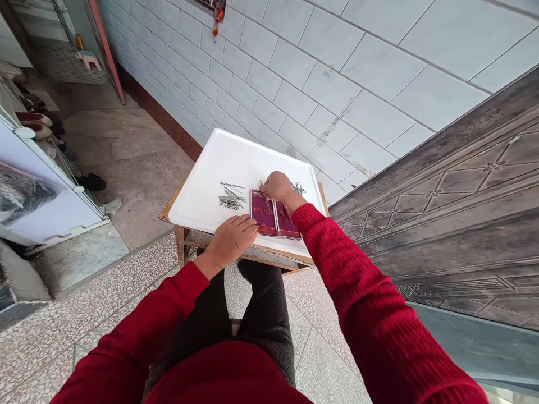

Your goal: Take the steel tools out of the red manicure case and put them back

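An open flat case (263,220) with a purple-red lining and a row of small slots lies near the front edge of a white tray (240,154). My left hand (236,235) rests flat at the case's left side, its fingertips touching the edge. Over the case's upper part is my right hand (275,186), with thumb and fingers pinched together; what they hold is too small to make out. Thin metal pieces (231,201) lie in a loose group left of the case. More small metal pieces (299,188) show beyond my right wrist, partly covered.
A wooden table (182,247) bears the tray, close against a tiled wall (290,73). On the right stands a grey patterned door panel (421,207). A white cabinet (46,207) with shoes stands left; a small pink stool (89,58) is farther back.
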Demonstrator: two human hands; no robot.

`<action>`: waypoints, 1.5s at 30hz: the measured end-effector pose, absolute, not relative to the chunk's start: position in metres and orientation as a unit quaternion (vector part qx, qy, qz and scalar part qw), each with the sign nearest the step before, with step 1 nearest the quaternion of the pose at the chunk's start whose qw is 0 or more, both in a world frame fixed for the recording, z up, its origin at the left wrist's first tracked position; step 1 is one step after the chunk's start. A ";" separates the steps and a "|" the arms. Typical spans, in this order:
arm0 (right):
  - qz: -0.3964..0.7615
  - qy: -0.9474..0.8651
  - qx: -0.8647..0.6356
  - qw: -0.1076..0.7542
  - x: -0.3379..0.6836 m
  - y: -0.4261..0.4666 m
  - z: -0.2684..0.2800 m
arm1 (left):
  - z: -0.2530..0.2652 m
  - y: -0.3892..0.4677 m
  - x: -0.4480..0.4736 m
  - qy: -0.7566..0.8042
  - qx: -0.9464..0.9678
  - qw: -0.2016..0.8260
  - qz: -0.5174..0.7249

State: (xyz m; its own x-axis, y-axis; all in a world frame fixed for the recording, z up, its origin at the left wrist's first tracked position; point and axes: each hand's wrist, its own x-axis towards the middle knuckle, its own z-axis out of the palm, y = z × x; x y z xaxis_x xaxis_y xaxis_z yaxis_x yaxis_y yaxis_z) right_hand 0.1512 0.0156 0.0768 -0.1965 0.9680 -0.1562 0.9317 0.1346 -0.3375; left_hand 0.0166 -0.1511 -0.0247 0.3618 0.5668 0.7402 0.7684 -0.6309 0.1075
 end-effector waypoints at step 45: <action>0.189 -0.694 -0.567 0.402 0.283 0.016 0.026 | -0.010 -0.153 0.022 -0.459 -0.793 0.060 -0.397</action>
